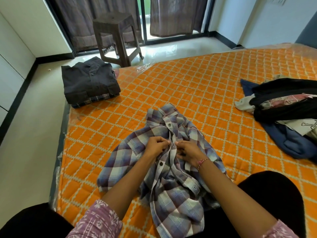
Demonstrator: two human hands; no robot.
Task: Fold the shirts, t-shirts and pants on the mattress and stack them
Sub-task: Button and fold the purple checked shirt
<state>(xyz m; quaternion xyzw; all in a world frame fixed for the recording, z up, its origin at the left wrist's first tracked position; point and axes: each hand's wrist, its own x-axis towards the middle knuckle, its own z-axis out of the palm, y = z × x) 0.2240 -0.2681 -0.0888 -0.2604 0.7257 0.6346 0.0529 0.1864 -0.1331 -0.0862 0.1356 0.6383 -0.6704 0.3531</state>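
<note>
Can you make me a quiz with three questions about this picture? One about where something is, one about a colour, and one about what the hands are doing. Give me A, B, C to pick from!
1. Where is the stack of folded shirts?
A. On the stool
B. At the far left corner of the mattress
C. On the person's lap

2. What colour is the mattress?
A. Orange with pale diamond lines
B. Green
C. Plain white

3. What are the two hands doing?
A. Resting flat and open
B. Lifting the stool
C. Pinching the front of the checked shirt

Answers:
1 B: the stack of folded shirts sits at the corner of the mattress, in front of the stool.
2 A: orange shows all around the clothes.
3 C: the left hand and right hand each have a grip on the button strip of the checked shirt.
</note>
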